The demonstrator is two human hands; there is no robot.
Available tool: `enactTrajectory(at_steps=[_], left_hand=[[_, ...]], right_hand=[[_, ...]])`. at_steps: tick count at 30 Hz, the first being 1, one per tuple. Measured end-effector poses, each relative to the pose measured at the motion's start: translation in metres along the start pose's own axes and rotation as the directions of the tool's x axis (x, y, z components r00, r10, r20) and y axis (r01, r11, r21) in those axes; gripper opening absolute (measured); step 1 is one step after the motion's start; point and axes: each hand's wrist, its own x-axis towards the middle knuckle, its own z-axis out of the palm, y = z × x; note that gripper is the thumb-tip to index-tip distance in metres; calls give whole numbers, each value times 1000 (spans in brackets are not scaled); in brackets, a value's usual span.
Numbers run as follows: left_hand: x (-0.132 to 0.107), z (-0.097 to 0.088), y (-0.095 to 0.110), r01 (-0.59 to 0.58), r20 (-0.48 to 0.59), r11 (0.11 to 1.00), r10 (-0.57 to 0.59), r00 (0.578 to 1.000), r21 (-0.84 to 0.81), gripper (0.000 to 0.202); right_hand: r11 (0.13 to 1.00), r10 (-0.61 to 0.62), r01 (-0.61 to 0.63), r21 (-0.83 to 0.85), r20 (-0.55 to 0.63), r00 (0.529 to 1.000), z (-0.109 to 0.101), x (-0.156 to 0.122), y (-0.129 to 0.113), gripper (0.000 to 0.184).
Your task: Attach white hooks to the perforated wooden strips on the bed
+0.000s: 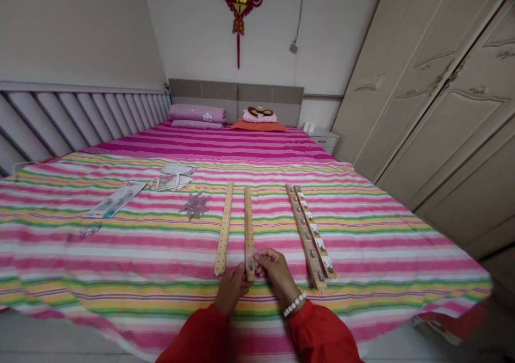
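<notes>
A narrow wooden strip (248,218) with rows of small holes lies lengthwise on the bed before me. My left hand (231,289) is closed at its near end, thumb against the left edge. From the right, my right hand (276,271) pinches a small clear piece (251,260) against the strip; its exact shape is blurred. A second holed wooden strip (224,229) lies just to the left. Off to the right rest a wooden strip with metal hooks (304,231) and another strip with white round pieces (316,229), side by side.
A pile of clear star-like pieces (196,206), white plastic packaging (173,177), a long flat packet (116,199) and a thin wire-like bundle (90,229) lie to the left on the striped sheet (161,256). Folded bedding (197,115) sits by the headboard; a wardrobe (434,100) stands right.
</notes>
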Motion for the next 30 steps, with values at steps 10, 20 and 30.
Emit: enactTrajectory(at_steps=[10,20,30], left_hand=[[11,8,-2,1,29,1000,0,1000,-22,57],[11,14,13,121,43,992,-120,992,-33,54],[17,13,14,123,20,992,-124,992,17,54]], right_hand=[[1000,-7,7,4,-43,999,4,-2,1,31],[1000,27,-28,-13,-41,999,5,-1,0,35],[993,-22,16,-118,-52,998,6,0,9,43]])
